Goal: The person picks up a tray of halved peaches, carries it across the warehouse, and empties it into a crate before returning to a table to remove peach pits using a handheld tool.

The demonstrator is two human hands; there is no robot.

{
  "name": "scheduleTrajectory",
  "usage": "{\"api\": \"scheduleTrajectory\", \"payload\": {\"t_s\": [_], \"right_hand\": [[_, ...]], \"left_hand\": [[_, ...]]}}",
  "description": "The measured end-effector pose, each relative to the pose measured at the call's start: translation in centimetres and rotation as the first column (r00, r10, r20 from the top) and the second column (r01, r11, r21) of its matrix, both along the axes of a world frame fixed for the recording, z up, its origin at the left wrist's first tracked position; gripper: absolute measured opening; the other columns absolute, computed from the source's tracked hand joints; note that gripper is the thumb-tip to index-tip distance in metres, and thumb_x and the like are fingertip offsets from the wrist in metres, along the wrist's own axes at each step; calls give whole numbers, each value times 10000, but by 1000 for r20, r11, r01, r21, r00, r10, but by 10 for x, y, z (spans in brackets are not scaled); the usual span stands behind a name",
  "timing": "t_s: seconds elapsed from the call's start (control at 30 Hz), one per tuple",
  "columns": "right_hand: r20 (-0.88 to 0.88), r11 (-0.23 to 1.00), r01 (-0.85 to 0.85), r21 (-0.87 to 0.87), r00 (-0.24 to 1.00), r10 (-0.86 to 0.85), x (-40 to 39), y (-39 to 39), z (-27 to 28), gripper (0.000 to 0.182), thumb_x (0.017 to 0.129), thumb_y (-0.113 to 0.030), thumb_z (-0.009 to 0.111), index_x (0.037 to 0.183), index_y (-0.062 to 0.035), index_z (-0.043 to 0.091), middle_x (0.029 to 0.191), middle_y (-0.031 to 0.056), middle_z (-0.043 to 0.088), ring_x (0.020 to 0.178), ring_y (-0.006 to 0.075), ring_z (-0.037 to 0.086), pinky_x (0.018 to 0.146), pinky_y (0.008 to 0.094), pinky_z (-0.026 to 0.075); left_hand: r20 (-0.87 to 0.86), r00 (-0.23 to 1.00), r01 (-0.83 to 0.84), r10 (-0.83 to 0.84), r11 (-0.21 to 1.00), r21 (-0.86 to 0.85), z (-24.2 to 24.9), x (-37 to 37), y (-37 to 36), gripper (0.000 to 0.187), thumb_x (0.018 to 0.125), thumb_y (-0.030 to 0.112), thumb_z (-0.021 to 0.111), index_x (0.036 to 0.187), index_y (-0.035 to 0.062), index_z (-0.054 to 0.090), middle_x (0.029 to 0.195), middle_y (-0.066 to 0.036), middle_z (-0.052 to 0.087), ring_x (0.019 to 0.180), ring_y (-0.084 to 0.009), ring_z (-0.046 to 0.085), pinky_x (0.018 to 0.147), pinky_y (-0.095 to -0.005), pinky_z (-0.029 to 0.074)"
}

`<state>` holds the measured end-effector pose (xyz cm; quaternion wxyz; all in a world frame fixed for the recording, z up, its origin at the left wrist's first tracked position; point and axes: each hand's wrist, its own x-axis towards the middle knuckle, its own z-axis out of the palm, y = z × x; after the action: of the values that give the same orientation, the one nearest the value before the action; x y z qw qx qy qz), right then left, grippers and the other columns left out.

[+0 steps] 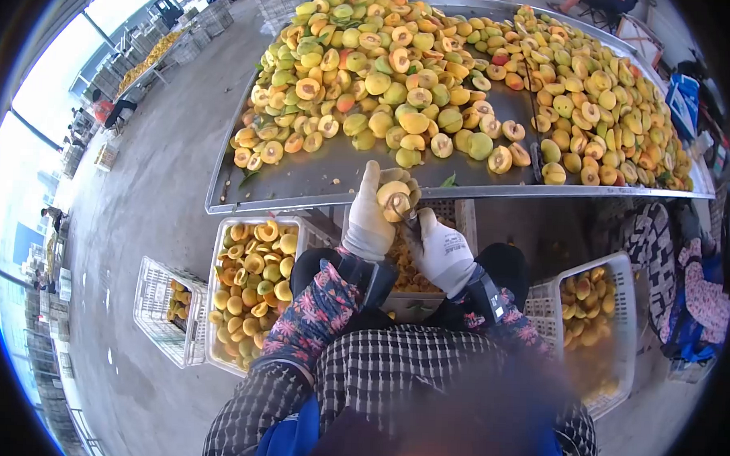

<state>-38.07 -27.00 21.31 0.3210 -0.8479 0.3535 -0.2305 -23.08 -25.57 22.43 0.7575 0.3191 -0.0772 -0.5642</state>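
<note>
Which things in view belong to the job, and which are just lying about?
Job, apparently:
left hand
right hand
held fruit
fruit heap
table
fruit crates

Lying about, apparently:
blue bag
floral cloth
black-and-white cloth

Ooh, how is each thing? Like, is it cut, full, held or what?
Held fruit: cut
Left hand: gloved, holding the fruit
Right hand: gloved, close to the fruit, grip unclear
Table: heaped with fruit, partly bare
Fruit pile: many pieces cut
Crate by the left arm: filled with fruit
Far-left crate: part-filled
</note>
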Motion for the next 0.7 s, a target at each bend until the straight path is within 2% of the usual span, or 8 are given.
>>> {"api": "scheduleTrajectory", "payload": {"t_s": [0.17, 0.23, 0.37, 0.43, 0.5, 0.6, 0.7], "right_hand": [[-111, 1000, 2, 20, 994, 0, 1, 0, 3, 326, 937, -291, 532, 1103, -21, 451, 820, 249, 652, 743, 440, 627, 652, 524, 477], [16, 998, -35, 53, 999, 34, 0, -1, -7, 328, 944, -295, 524, 1102, -17, 450, 806, 252, 646, 740, 447, 623, 649, 526, 472], [249, 984, -109, 139, 966, 72, -1, 0, -13, 330, 955, -304, 512, 1082, -7, 449, 783, 260, 632, 737, 458, 614, 652, 532, 465], [91, 994, -68, 89, 994, 60, -2, 0, -5, 323, 950, -296, 520, 1066, -4, 443, 775, 262, 626, 754, 455, 613, 659, 528, 463], [-43, 999, -22, 37, 999, 24, -2, -3, 1, 315, 942, -281, 531, 1061, -5, 437, 785, 269, 624, 767, 452, 614, 662, 526, 461], [-39, 998, -64, -25, 997, 63, -7, -4, -5, 307, 929, -260, 539, 1068, -11, 425, 794, 276, 622, 780, 456, 611, 664, 526, 459], [98, 990, -48, 130, 995, 35, -3, 6, -13, 309, 912, -243, 548, 1070, -13, 416, 804, 283, 620, 786, 465, 605, 670, 531, 459]], "left_hand": [[1, 997, -74, 74, 993, 88, 2, -8, 1, 431, 934, 452, 580, 945, 22, 559, 933, -126, 607, 906, -296, 627, 810, -443, 565], [-9, 994, -104, 106, 987, 119, 5, -11, 2, 438, 933, 457, 578, 955, 21, 550, 930, -129, 602, 903, -291, 625, 820, -445, 563], [86, 983, -167, 162, 984, 54, 7, -18, 8, 453, 941, 467, 559, 973, 15, 538, 934, -129, 595, 910, -287, 622, 840, -439, 557], [129, 980, -156, 153, 988, 14, 8, -21, 9, 451, 945, 464, 554, 972, 15, 535, 936, -126, 591, 913, -286, 621, 849, -434, 553], [75, 990, -124, 122, 992, 24, 11, -20, 7, 447, 945, 464, 553, 953, 18, 537, 934, -122, 591, 911, -285, 622, 849, -432, 553], [28, 998, -49, 48, 997, 64, 15, -15, 8, 439, 944, 462, 556, 925, 24, 540, 930, -116, 590, 903, -286, 625, 845, -429, 555], [42, 998, -49, 44, 993, 106, 15, -18, 8, 431, 944, 458, 559, 904, 29, 546, 924, -114, 593, 893, -284, 629, 835, -428, 558]]}}
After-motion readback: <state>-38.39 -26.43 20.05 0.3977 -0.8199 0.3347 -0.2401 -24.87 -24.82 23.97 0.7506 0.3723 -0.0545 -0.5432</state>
